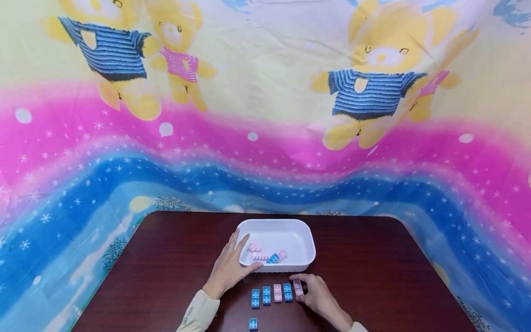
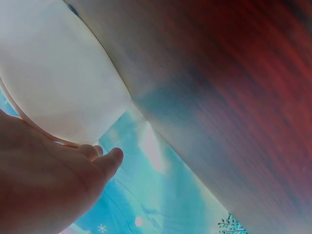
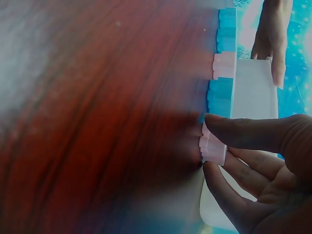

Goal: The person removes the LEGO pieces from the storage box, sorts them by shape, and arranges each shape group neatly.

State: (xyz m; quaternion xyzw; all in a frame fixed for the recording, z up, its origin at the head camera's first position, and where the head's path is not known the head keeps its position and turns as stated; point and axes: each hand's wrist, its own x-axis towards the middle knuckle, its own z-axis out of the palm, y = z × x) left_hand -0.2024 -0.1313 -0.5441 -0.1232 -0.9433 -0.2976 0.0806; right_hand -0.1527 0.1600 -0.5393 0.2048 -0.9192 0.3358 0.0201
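Observation:
My right hand pinches a pink toy building brick between thumb and fingers, at the right end of a row on the table. In the right wrist view this pink brick stands beside a blue brick. The row also has blue bricks and another pink brick. My left hand rests at the left front corner of a white plastic tub, fingers spread, thumb along the front rim. Inside the tub lie several pink bricks and a blue brick.
One shorter blue brick sits apart, nearer me than the row. Everything stands on a dark reddish-brown table. Behind it hangs a cloth backdrop printed with teddy bears.

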